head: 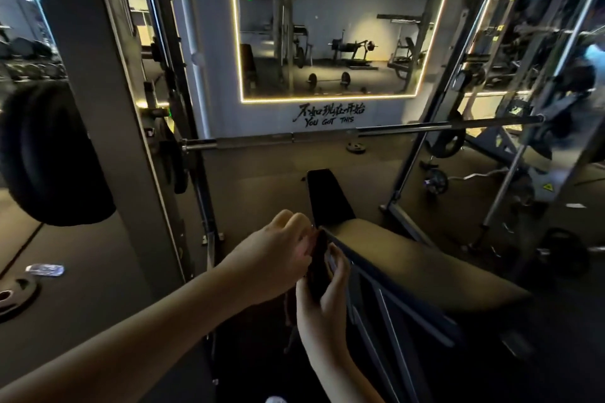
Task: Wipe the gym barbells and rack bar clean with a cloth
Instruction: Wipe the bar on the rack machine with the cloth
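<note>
Two hands hold a dark flat item [317,275] before a racked barbell [294,137].
At left, a weight plate [16,296] and plastic bottle [45,269] lie on the floor. Near centre, the left hand [278,255] pinches the item's top and the right hand [322,307] grips it from below; it may be the cloth. Beyond, the barbell spans a black bench [330,193], under wall lettering [329,121] "YOU GOT THIS".

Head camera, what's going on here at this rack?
A person stands by a weight bench inside a rack. Their left grip pinches the top of a small dark item, cloth or not I cannot tell, while the right grip holds it from below. The barbell across the rack ahead is untouched.
</note>
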